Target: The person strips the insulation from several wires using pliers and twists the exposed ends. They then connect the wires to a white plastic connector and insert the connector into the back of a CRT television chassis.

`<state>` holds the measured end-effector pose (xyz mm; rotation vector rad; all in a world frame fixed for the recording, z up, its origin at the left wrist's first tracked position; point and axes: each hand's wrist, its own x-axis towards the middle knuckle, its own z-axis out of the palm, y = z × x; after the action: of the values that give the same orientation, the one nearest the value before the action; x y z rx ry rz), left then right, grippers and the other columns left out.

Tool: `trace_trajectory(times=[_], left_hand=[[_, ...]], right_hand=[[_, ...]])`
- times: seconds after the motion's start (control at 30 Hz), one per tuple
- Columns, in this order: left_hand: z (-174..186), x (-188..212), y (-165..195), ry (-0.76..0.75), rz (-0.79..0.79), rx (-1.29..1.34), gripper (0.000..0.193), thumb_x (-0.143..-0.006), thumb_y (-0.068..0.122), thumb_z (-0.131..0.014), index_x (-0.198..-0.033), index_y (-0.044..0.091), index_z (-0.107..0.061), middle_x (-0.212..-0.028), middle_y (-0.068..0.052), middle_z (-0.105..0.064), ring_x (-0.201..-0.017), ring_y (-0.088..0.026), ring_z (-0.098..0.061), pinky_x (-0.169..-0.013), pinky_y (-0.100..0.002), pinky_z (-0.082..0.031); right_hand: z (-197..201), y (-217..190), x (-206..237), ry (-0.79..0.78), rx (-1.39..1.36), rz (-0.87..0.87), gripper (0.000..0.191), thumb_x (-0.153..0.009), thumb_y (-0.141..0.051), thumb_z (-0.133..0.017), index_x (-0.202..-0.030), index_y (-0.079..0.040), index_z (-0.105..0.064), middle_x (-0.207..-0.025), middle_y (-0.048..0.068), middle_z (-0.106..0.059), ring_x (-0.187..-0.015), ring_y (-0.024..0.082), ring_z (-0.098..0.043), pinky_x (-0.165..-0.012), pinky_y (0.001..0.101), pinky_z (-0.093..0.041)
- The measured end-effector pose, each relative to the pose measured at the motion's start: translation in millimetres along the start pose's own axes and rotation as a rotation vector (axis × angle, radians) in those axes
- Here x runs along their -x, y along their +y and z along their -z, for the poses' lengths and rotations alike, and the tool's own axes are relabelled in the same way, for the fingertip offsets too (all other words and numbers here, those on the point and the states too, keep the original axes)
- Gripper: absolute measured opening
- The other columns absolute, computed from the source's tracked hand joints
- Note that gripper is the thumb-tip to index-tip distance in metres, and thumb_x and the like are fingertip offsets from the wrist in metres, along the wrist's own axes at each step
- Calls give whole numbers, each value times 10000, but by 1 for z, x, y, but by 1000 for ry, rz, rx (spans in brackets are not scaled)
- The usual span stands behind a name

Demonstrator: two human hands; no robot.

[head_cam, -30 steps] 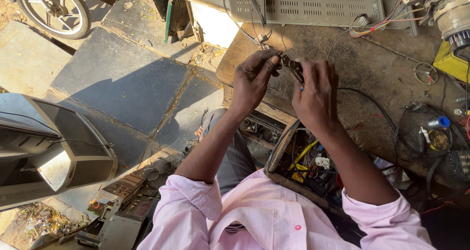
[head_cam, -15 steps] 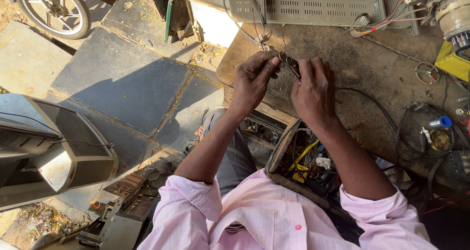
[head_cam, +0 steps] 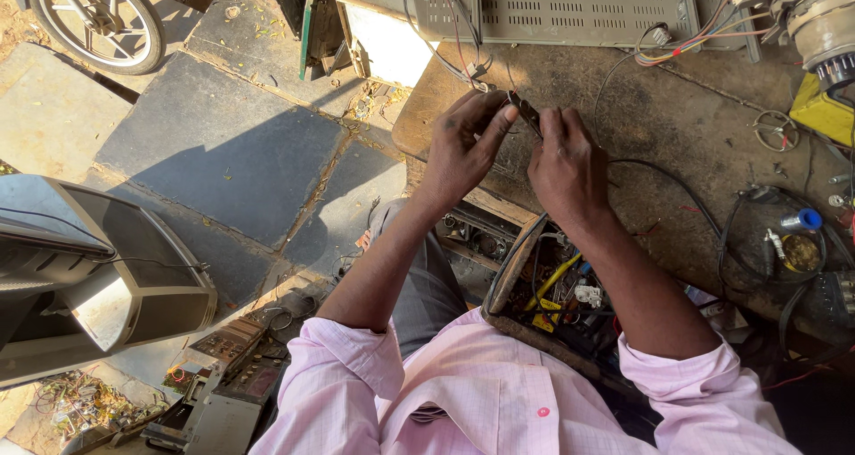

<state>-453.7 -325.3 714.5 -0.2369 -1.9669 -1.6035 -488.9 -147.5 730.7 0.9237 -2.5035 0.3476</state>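
We grip a small dark tool (head_cam: 525,112) in both hands, left hand (head_cam: 463,148), right hand (head_cam: 568,166), pinched shut. At twelve o'clock, the loose wires (head_cam: 454,41) on the counter (head_cam: 677,125) look unjoined, so most work remains.

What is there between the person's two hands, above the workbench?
In the head view, a small dark elongated part lies between them; the left hand and the right hand both pinch it over the workbench.

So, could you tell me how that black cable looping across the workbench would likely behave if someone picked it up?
The black cable would probably be floppy: it lies in loose curves on the workbench. It looks thin, so likely light. It runs toward the right hand and other clutter, so it may drag or snag.
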Motion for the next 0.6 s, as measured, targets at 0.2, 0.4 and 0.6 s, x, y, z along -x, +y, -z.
trace_trajectory(times=[0.2, 0.4, 0.6], left_hand=[[7, -13, 1, -92, -123, -161, 492, -882, 433, -809, -1021, -14, -659, -845, -64, -595, -716, -149, -596, -591, -318, -505], [1, -14, -3, -1, -180, -283, 494, -833, 428, -845, -841, 25, -561, -766, -75, -543, -674, -194, -561, -581, -380, -450], [-4, -7, -9, 50, -180, -262, 468, -839, 424, -833, -837, 45, -557, -764, -57, -554, -701, -187, -579, -597, -377, -464]], right_hand=[[3, 0, -4, -19, -91, 2, 294, -898, 53, -701, -1133, -2, -532, -973, 179, -591, -795, 320, -689, -557, 436, -556], [11, -6, -7, -65, -127, -47, 229, -893, 49, -706, -1067, 14, -560, -979, 177, -599, -844, 331, -698, -622, 456, -555], [14, -14, -9, -72, -247, -121, 130, -947, 47, -679, -1055, 38, -607, -922, 185, -616, -766, 335, -687, -608, 472, -530]])
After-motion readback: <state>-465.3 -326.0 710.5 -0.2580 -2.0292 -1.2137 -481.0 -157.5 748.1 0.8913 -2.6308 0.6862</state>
